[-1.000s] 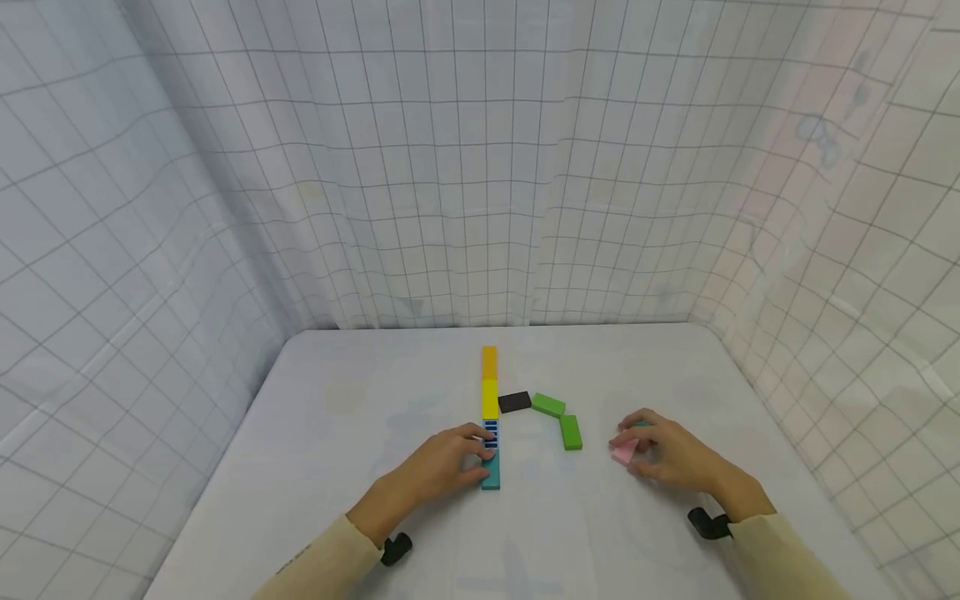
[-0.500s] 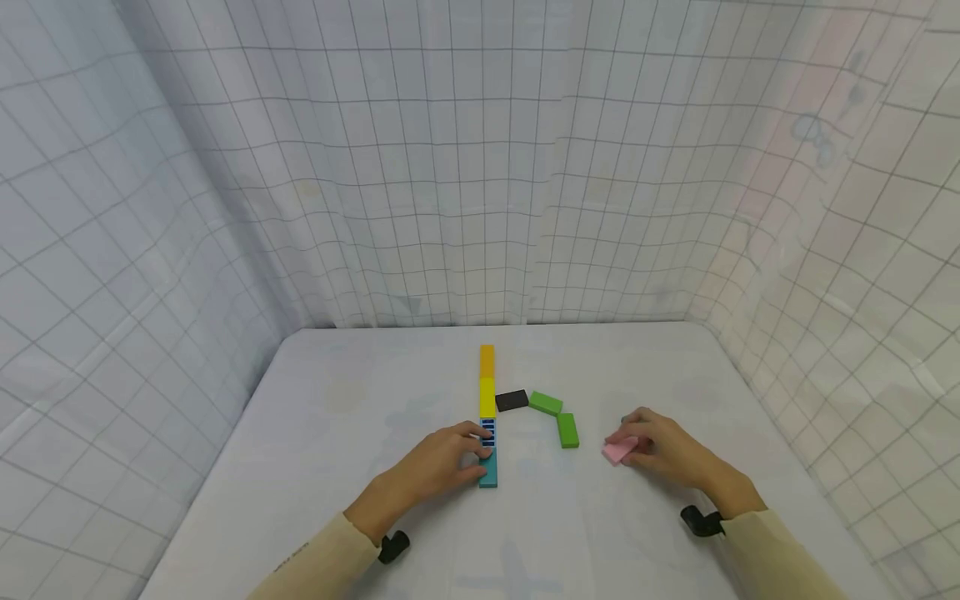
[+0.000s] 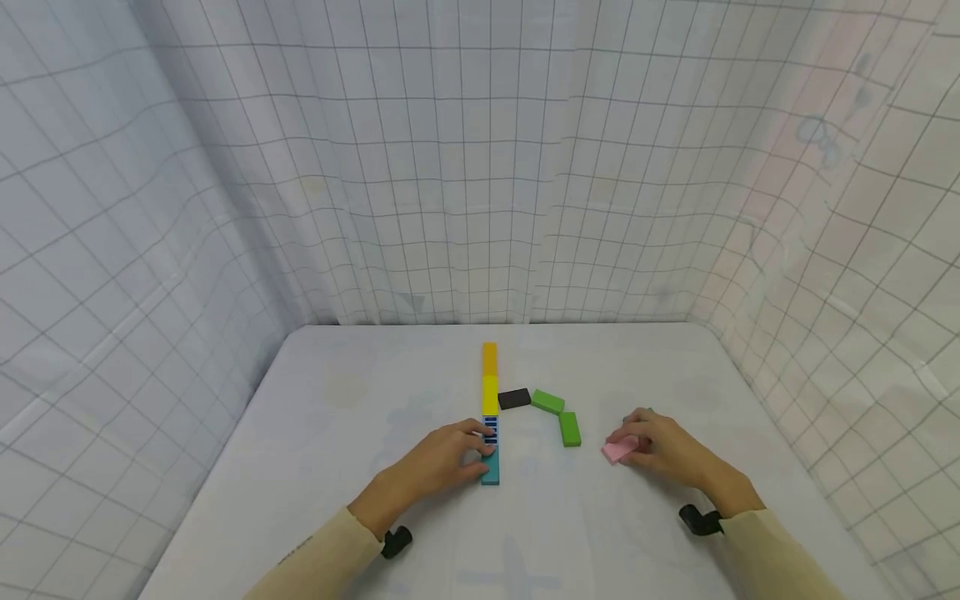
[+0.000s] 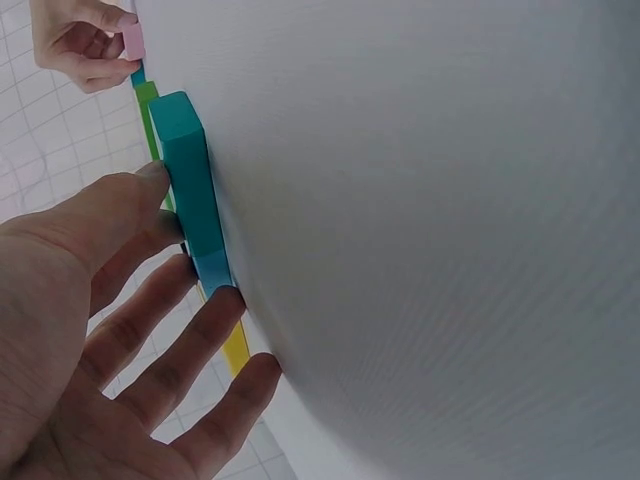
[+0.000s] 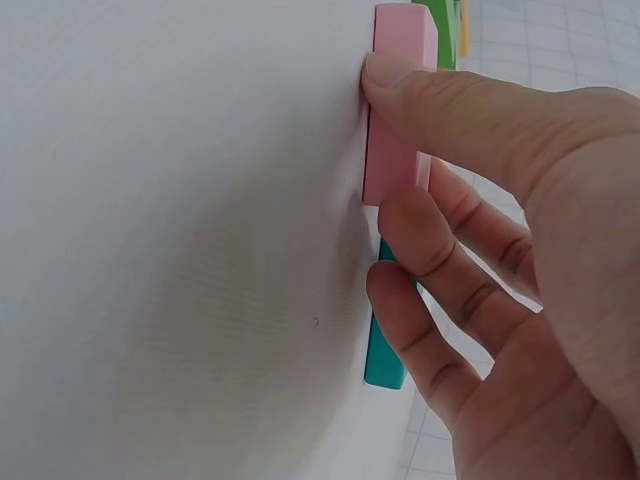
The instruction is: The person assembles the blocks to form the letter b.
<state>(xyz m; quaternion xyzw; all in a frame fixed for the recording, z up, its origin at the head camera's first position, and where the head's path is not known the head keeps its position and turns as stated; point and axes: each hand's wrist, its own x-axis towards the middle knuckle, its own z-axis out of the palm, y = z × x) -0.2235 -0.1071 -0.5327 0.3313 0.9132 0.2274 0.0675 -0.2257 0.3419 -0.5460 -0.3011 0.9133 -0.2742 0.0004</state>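
In the head view my left hand [image 3: 444, 457] rests beside a straight row of blocks, its fingertips touching a teal block [image 3: 491, 472] and a blue-striped block [image 3: 491, 422]. The left wrist view has the thumb against the side of the teal block [image 4: 192, 175], the other fingers spread along the row. Over on the right, my right hand [image 3: 671, 450] pinches a pink block [image 3: 619, 451] between thumb and fingers, low over the white table. Past that hand, a second teal block [image 5: 384, 350] lies partly hidden by fingers in the right wrist view.
Yellow [image 3: 490, 396] and orange [image 3: 490, 359] blocks extend the row toward the back. From the yellow one a black block [image 3: 514, 399] and two green blocks [image 3: 548, 402] curve rightward. Gridded white curtains [image 3: 480, 167] stand behind and at both sides of the table [image 3: 360, 375].
My right hand has shifted slightly left with the pink block, which now shows more fully; the teal block beside it is more covered by the hand. My left hand stays in place.
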